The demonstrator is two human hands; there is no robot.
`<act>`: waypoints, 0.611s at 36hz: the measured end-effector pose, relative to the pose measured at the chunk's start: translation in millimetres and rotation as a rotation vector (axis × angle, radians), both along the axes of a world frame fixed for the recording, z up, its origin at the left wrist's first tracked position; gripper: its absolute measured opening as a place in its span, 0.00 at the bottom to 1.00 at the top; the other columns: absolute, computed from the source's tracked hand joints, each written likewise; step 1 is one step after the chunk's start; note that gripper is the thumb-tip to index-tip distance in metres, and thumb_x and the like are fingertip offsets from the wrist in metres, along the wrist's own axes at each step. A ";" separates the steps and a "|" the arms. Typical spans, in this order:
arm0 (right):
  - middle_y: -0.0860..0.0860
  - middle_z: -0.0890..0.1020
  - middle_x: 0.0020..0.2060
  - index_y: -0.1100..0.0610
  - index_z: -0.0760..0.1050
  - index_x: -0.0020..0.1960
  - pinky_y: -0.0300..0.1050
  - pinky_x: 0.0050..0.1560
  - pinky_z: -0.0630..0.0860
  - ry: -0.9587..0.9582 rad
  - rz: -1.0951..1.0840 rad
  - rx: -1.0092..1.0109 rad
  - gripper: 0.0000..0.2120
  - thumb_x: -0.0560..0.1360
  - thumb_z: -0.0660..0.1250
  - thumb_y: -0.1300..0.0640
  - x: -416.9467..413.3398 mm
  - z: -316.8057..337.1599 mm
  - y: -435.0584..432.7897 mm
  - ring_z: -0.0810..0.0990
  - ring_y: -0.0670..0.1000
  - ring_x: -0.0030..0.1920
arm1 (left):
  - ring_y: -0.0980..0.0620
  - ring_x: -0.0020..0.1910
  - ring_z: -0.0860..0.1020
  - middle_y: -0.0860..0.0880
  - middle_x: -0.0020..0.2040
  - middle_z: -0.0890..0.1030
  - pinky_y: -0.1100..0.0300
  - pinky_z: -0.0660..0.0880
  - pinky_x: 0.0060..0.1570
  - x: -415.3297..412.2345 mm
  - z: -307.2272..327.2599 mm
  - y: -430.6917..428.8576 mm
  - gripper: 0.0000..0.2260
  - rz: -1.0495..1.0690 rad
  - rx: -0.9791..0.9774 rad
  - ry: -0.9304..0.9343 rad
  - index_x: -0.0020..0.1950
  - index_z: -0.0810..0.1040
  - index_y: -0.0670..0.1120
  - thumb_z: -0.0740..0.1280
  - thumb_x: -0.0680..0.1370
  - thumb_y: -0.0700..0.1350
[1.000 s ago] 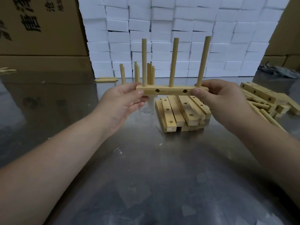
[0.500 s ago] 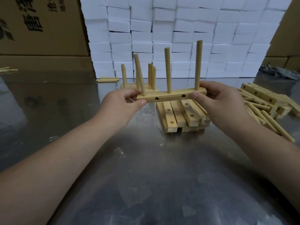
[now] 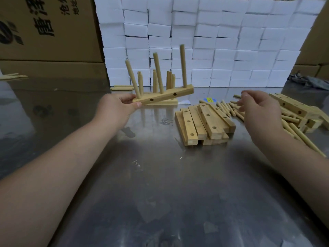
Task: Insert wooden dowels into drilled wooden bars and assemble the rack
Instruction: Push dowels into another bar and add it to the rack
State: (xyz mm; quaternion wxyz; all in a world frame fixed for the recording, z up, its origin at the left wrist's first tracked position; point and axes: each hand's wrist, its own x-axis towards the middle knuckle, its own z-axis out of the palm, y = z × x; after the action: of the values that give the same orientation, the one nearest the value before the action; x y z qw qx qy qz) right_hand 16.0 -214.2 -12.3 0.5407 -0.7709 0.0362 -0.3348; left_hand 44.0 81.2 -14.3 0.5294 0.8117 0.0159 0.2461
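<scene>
My left hand (image 3: 116,108) grips the left end of a drilled wooden bar (image 3: 165,97) that carries three long dowels (image 3: 158,72). The bar is tilted, its right end raised and free. Just behind it another bar with short dowels (image 3: 170,80) stands on the table. My right hand (image 3: 258,107) hovers with loosely spread fingers and holds nothing, above a heap of loose dowels (image 3: 227,107). A stack of drilled bars (image 3: 204,123) lies between my hands.
More bars and long dowels (image 3: 292,107) are piled at the right. White foam blocks (image 3: 204,41) form a wall at the back. Cardboard boxes (image 3: 48,32) stand at back left. Two loose dowels (image 3: 121,87) lie near the foam on the steel table (image 3: 160,184).
My right hand has let go of the bar and moved right toward the loose dowels. My left hand alone has carried the bar leftward and tilted it.
</scene>
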 end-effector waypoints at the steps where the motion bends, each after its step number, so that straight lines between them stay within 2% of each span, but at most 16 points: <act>1: 0.42 0.78 0.39 0.49 0.75 0.53 0.34 0.34 0.69 0.017 -0.006 0.014 0.08 0.78 0.59 0.53 2.0 -1.5 -1.8 0.75 0.39 0.35 | 0.62 0.38 0.76 0.60 0.41 0.79 0.72 0.70 0.33 4.2 -4.3 3.8 0.14 0.016 0.002 0.008 0.58 0.81 0.47 0.72 0.73 0.45; 6: 0.42 0.78 0.37 0.53 0.76 0.56 0.35 0.34 0.68 0.038 -0.035 0.047 0.10 0.78 0.59 0.54 9.0 -5.8 -6.0 0.75 0.38 0.36 | 0.63 0.37 0.74 0.55 0.44 0.80 0.69 0.65 0.34 20.1 -26.1 17.0 0.14 0.108 0.044 0.098 0.56 0.82 0.47 0.73 0.72 0.48; 12: 0.43 0.78 0.38 0.52 0.75 0.58 0.36 0.34 0.68 0.070 -0.051 0.054 0.12 0.78 0.59 0.54 13.9 -12.3 -8.6 0.75 0.41 0.36 | 0.57 0.36 0.74 0.52 0.46 0.81 0.64 0.66 0.33 25.9 -34.2 18.2 0.13 0.137 0.140 0.167 0.56 0.82 0.49 0.73 0.72 0.49; 15: 0.44 0.78 0.38 0.52 0.76 0.58 0.37 0.35 0.69 0.095 -0.056 0.057 0.12 0.77 0.59 0.54 16.0 -14.9 -7.7 0.75 0.42 0.35 | 0.58 0.33 0.74 0.54 0.42 0.79 0.63 0.65 0.29 24.9 -33.9 17.7 0.13 0.134 0.250 0.197 0.57 0.81 0.48 0.71 0.74 0.48; 17: 0.45 0.79 0.38 0.52 0.76 0.58 0.37 0.36 0.70 0.106 -0.056 0.057 0.12 0.77 0.59 0.55 16.6 -16.0 -6.9 0.76 0.42 0.37 | 0.54 0.37 0.76 0.53 0.43 0.80 0.61 0.67 0.33 24.8 -32.0 15.6 0.13 0.125 0.343 0.226 0.58 0.81 0.48 0.69 0.75 0.49; 19: 0.44 0.79 0.38 0.52 0.76 0.58 0.37 0.36 0.71 0.113 -0.054 0.046 0.12 0.77 0.59 0.55 16.9 -17.2 -6.1 0.77 0.43 0.37 | 0.49 0.46 0.76 0.49 0.50 0.81 0.60 0.69 0.43 25.3 -29.2 12.6 0.13 0.117 0.451 0.260 0.58 0.81 0.47 0.68 0.76 0.49; 22: 0.44 0.79 0.37 0.51 0.76 0.57 0.37 0.36 0.71 0.122 -0.060 0.048 0.12 0.76 0.59 0.55 17.6 -18.0 -6.3 0.77 0.42 0.36 | 0.46 0.53 0.76 0.48 0.55 0.80 0.57 0.72 0.49 30.7 -25.8 9.7 0.14 0.129 0.558 0.307 0.60 0.79 0.48 0.65 0.77 0.51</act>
State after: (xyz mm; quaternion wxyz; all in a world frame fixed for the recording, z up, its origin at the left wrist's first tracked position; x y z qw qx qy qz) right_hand 33.6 -220.5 -30.3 0.5454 -0.7753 0.1001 -0.3024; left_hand 74.8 90.9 -40.1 0.2611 0.9506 0.0787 0.1486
